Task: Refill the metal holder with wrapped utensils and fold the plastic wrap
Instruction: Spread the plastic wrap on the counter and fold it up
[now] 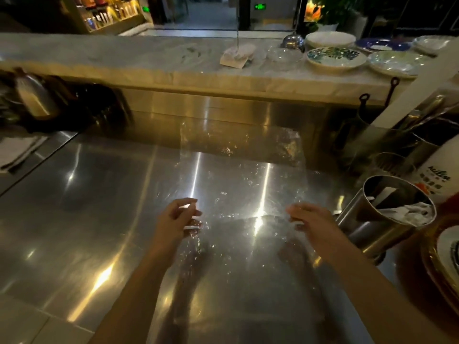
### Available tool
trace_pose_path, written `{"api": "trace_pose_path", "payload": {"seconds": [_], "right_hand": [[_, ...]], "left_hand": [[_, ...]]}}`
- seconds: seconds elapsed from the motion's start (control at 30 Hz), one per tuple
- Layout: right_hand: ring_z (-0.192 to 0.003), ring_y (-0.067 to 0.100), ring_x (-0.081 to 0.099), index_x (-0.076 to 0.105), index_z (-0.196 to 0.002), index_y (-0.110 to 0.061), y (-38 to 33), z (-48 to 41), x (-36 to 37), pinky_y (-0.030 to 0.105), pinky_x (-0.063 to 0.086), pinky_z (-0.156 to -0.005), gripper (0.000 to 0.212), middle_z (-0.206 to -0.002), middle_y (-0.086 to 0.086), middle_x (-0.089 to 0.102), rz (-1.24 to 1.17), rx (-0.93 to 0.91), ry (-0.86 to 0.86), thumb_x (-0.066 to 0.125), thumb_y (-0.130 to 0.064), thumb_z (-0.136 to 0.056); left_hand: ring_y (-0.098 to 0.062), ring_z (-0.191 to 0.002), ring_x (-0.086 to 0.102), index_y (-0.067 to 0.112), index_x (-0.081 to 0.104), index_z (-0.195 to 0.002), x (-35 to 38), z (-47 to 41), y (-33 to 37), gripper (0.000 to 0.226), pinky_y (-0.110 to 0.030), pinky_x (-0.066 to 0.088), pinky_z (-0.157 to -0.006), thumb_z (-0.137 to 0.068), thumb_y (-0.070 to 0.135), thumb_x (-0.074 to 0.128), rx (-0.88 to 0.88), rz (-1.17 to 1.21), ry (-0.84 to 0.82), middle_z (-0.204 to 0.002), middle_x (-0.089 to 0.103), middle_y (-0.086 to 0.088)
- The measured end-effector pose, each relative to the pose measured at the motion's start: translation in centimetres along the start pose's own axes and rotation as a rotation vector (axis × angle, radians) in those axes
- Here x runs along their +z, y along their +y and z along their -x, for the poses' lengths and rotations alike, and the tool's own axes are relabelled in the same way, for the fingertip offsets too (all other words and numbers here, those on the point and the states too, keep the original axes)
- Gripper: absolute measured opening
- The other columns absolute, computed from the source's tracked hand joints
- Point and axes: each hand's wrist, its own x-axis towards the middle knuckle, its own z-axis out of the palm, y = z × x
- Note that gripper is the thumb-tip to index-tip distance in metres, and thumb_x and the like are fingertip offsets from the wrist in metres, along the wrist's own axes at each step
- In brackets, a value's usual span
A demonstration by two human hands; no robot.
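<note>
Metal holder (387, 214) beside plastic wrap (243, 182) — plates (335, 58) behind.

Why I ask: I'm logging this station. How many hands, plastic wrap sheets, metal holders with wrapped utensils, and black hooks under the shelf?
Hands: 2, left hand and right hand
plastic wrap sheet: 1
metal holder with wrapped utensils: 1
black hooks: 2
Total: 6

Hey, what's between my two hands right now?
In the head view, the clear plastic wrap spans between the left hand and the right hand, over the steel counter. Nothing else lies there.
</note>
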Motion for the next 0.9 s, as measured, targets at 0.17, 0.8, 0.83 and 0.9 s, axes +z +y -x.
{"api": "trace_pose_path", "payload": {"seconds": [0.17, 0.8, 0.83, 0.9], "right_hand": [[-0.056, 0.013, 0.064, 0.065, -0.073, -0.011, -1.2, -0.1, -0.6, 0.023, 0.046, -0.051, 0.008, -0.060, 0.002, 0.068, -0.094, 0.010, -0.075, 0.062, -0.006, -0.077], [-0.058, 0.019, 0.067, 0.069, -0.083, -0.010, -0.9, 2.0, -2.9, 0.022, 0.050, -0.046, 0.011, -0.067, 0.009, 0.073, 0.095, -0.044, -0.024, 0.063, -0.003, -0.077], [-0.059, 0.020, 0.068, 0.070, -0.082, -0.012, -0.9, 2.0, -3.1, 0.023, 0.050, -0.047, 0.012, -0.068, 0.010, 0.073, 0.095, -0.038, -0.024, 0.064, -0.004, -0.077], [-0.060, 0.020, 0.068, 0.072, -0.082, -0.015, -0.8, 2.1, -3.3, 0.024, 0.051, -0.049, 0.013, -0.070, 0.010, 0.073, 0.078, -0.036, -0.039, 0.064, -0.006, -0.076]], "left_hand": [[-0.017, -0.058, 0.065, 0.017, 0.065, -0.085, -0.9, -0.3, 1.6, 0.016, -0.029, 0.056, -0.054, -0.080, 0.002, 0.064, -0.087, -0.135, -0.166, -0.064, 0.071, -0.003], [-0.022, -0.043, 0.061, 0.013, 0.063, -0.073, -1.4, -1.5, 1.0, 0.020, -0.028, 0.051, -0.042, -0.085, -0.001, 0.055, -0.206, -0.139, -0.107, -0.057, 0.068, -0.011], [-0.024, -0.043, 0.061, 0.013, 0.062, -0.074, -1.4, -1.6, 1.1, 0.021, -0.028, 0.051, -0.042, -0.086, -0.002, 0.053, -0.208, -0.132, -0.121, -0.057, 0.068, -0.012], [-0.025, -0.044, 0.062, 0.014, 0.062, -0.073, -1.4, -1.8, 1.4, 0.023, -0.028, 0.051, -0.043, -0.086, -0.002, 0.052, -0.197, -0.118, -0.155, -0.058, 0.068, -0.012]]}}
